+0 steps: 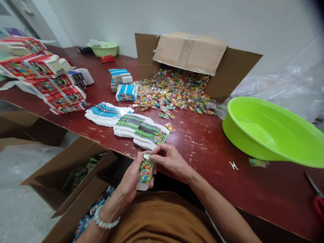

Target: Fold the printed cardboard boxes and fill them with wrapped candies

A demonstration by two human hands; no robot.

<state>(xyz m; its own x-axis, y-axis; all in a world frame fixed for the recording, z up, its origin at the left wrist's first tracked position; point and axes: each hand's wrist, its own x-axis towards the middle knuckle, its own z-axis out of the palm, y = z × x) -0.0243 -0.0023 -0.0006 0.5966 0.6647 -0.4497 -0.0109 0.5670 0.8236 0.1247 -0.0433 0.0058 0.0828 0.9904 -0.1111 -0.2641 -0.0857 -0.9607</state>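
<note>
A small green printed carton is held upright in front of my body, over the table's near edge. My left hand wraps around its sides, with fingertips showing on the far side. At its top end, the thumb and fingers of my right hand pinch near the white flap. Just beyond my hands lie fanned stacks of flat green cartons and flat blue cartons. Farther back, a heap of small wrapped candies spills from a tipped cardboard box.
A bright green basin stands at right, with scissors nearer me. Red printed boxes are stacked at left, and blue-white boxes sit mid-table. Below the left edge are open cardboard boxes holding packed cartons. A red tape dispenser stands behind.
</note>
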